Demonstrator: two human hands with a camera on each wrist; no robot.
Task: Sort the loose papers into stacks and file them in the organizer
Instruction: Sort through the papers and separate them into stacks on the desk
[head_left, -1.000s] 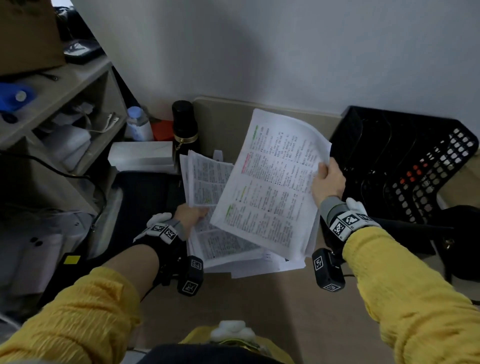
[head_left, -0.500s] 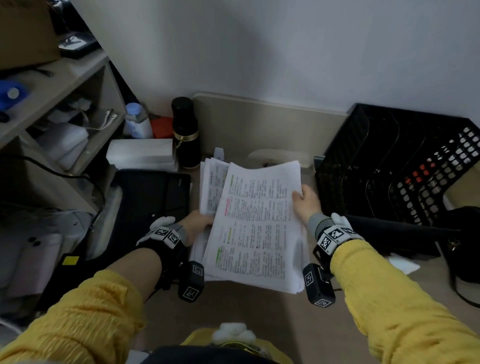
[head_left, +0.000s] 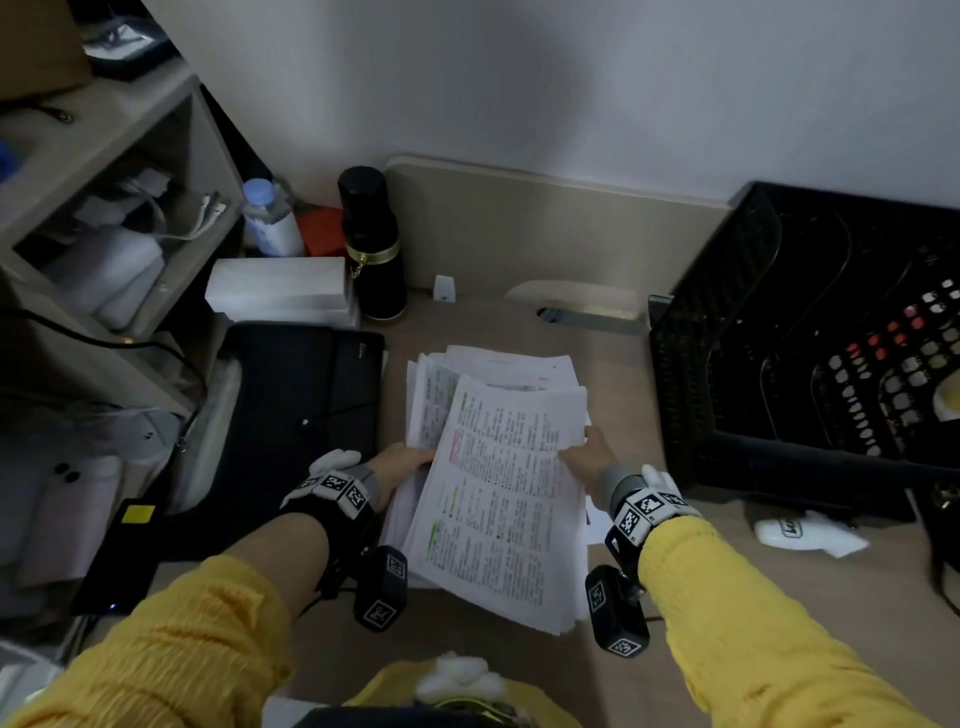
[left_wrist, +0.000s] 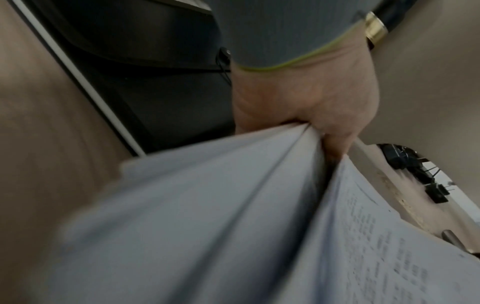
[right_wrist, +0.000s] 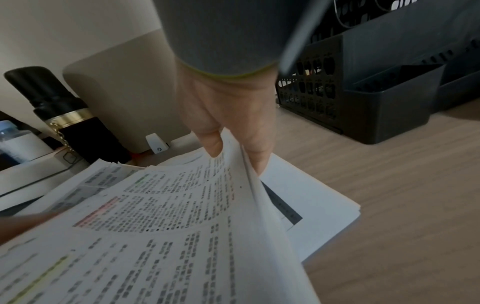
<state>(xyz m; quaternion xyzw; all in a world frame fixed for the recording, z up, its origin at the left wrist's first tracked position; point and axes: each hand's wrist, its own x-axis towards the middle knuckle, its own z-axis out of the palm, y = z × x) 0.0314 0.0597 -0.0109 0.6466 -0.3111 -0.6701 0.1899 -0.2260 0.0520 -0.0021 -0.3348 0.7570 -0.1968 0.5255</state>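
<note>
White printed sheaf (head_left: 501, 499) now down low over the pile of loose papers (head_left: 493, 364) on the tabletop (head_left: 649, 415); a second ago right hand (head_left: 587, 457) had it raised and tilted up near the wall, half a second ago it was partway down. So: bundle brought back onto the pile, not carried to the organizer.

Right hand pinches the sheaf's right edge, thumb on top, fingers (right_wrist: 255, 152) under it. That edge is lifted clear of the sheets below, per right wrist view. Left hand (head_left: 402, 462) grips the left edge of the papers; left wrist view shows fingers (left_wrist: 335, 142) tucked between layers, thumb side closed on a thick wad. Blurred there, can't tell how many sheets.

Black mesh organizer (head_left: 779, 338) stands to the right, well apart from the papers; no paper visibly in its slots from these views.

Judgement: sorting stage, stacks being squared or merged, filing not yet begun. Next likely needs aligning the edges, since the far corner of the pile is fanned out unevenly.

Black flask (head_left: 371, 244) and black folder (head_left: 306, 384) sit left of the pile.
</note>
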